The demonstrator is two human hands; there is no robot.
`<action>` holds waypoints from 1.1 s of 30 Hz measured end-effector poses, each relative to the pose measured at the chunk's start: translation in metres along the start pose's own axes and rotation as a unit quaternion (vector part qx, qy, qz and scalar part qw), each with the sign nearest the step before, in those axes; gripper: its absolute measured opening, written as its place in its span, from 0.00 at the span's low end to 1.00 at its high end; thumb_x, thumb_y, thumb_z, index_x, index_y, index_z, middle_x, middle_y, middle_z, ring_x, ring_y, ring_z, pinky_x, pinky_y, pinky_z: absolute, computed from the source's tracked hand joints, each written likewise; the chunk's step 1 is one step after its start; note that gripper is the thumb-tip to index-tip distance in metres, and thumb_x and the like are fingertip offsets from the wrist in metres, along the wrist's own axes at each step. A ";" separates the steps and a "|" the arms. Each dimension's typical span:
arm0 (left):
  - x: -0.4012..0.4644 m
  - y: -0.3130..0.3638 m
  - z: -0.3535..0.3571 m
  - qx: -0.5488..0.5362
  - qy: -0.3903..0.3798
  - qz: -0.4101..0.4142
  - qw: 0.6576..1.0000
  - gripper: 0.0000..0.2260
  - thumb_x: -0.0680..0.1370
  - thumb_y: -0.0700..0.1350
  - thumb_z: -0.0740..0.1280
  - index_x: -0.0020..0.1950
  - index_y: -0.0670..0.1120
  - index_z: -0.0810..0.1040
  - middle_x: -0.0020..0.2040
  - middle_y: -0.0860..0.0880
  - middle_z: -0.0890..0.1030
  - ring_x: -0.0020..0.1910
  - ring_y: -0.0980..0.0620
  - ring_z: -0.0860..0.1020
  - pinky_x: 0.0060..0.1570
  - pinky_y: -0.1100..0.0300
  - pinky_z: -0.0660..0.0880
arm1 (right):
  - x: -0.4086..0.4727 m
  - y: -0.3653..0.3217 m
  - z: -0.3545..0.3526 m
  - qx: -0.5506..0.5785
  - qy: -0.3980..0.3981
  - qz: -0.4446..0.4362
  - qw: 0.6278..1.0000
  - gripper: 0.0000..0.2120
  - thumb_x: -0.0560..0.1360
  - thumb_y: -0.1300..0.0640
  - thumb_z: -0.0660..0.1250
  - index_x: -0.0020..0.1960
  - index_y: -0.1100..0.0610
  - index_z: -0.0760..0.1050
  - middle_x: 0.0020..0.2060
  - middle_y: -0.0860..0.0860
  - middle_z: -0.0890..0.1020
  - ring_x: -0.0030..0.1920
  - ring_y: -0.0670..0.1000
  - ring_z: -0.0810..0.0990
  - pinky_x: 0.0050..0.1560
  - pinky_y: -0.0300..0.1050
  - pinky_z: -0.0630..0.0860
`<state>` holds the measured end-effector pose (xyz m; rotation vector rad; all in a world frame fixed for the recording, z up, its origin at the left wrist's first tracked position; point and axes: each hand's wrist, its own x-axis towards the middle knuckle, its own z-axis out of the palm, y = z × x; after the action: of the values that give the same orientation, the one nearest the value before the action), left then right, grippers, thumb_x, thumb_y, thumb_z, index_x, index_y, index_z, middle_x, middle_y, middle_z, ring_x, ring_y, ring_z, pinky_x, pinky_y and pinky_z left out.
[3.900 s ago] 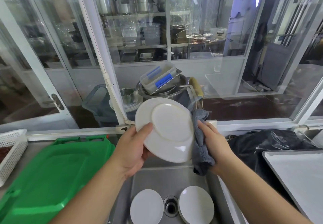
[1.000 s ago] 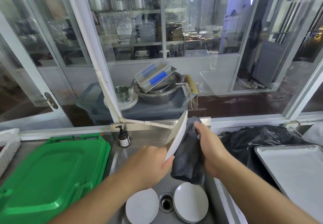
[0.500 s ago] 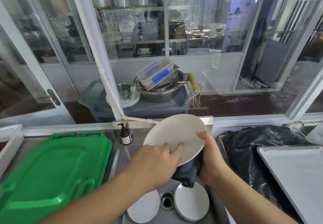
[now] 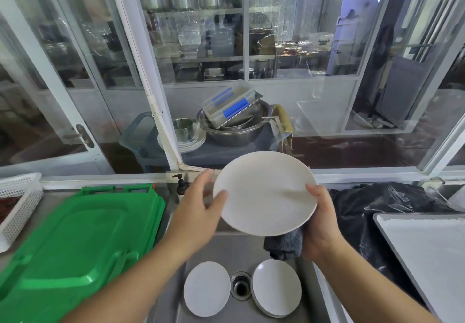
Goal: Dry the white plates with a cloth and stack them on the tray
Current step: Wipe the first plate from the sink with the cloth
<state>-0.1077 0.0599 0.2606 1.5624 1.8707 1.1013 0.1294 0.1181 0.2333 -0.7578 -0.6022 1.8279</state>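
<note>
Kitchen sink (image 4: 312,297) below. I see right hand (image 4: 320,224) gripping plate (image 4: 264,193) plus cloth (image 4: 284,243); left hand (image 4: 201,207) loose, fingers touching rim. Wet plate may slip, drop onto plates in sink.

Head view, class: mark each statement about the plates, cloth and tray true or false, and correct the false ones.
1. The right hand holds the grey cloth beneath the held plate. True.
2. The tray already carries a stack of plates. False: its visible surface is bare.
3. White plates lie in the sink on both sides of the drain. True.
4. The left hand is resting on the green lid. False: its thumb touches the held plate's rim.
5. The held plate stands on edge. False: its broad face shows.
</note>
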 end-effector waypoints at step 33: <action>-0.041 -0.022 0.075 -0.292 -0.208 -0.199 0.912 0.08 0.83 0.40 0.68 0.58 0.51 0.83 0.48 0.50 0.89 0.46 0.48 0.87 0.34 0.58 0.81 | -0.146 0.016 -0.080 -0.189 0.273 -0.039 0.942 0.03 0.76 0.60 0.71 0.46 0.56 0.77 0.41 0.58 0.83 0.39 0.58 0.85 0.37 0.50 0.82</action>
<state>-0.0527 0.0409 0.1939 0.9250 1.3182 0.9287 0.2192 -0.0195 0.2003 -1.4178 -0.6041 1.3491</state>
